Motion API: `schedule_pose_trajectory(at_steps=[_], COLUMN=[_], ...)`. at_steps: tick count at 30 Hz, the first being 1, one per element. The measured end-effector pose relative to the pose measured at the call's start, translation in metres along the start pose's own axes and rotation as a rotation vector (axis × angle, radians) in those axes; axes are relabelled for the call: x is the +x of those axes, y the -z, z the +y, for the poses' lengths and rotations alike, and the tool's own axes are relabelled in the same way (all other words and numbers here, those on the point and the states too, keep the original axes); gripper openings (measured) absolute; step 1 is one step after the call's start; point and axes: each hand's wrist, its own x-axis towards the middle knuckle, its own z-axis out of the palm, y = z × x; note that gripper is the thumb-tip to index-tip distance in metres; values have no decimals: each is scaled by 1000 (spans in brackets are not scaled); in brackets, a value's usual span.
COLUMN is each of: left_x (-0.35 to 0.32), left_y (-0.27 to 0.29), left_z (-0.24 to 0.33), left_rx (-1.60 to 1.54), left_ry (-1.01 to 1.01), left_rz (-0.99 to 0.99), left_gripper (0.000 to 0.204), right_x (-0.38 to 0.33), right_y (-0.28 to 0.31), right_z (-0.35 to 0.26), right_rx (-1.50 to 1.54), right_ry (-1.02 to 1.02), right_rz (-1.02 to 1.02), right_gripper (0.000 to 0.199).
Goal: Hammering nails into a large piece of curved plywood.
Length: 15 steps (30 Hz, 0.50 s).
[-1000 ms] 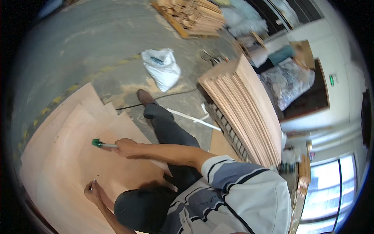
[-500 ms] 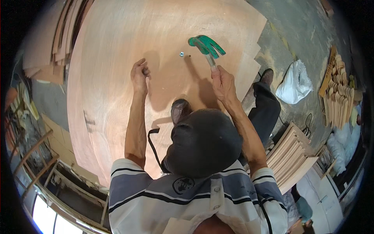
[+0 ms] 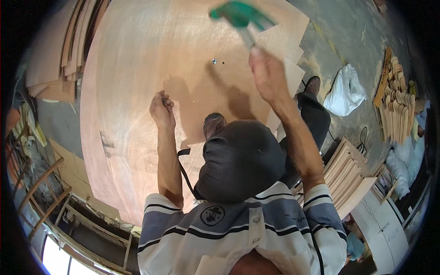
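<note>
My right hand (image 3: 268, 75) is wrapped round the handle of a claw hammer (image 3: 240, 14) with a green head, held up above a broad plywood sheet (image 3: 137, 50). The hammer head is smeared by motion. On the sheet below it sits a small shiny metal piece (image 3: 214, 61), too small to name, with a dark spot just right of it. My left hand (image 3: 162, 109) hovers over the sheet to the left, fingers curled in. Whatever those fingers may hold cannot be made out. My shoe (image 3: 214, 124) rests on the plywood between the two hands.
Stacked thin boards (image 3: 50, 59) lean at the far left. To the right, a white sack (image 3: 346, 91) lies on the concrete floor, with bundled curved wood strips (image 3: 398, 101) beyond it. Another stack of wooden pieces (image 3: 344, 174) stands near my right arm. A wooden frame (image 3: 46, 197) is at lower left.
The hammer has swung up and away from the sheet, with my right hand rising. My left hand has drawn back slightly toward me, its fingers still curled.
</note>
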Motion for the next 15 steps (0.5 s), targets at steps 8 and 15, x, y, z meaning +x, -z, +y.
schedule_pose_trajectory(at_steps=[8,15], left_x=[10,-2], left_y=[-49,-36], left_z=[60,71], left_rx=[-60,-142], left_ry=[-196,-176], left_rz=[79,109], left_gripper=[34,29], right_x=[-20,24], right_y=[-47,-15], right_z=[89,31], right_rx=[-343,-305], right_ry=[173,-118], right_rz=[58,-80], right_gripper=[42,42])
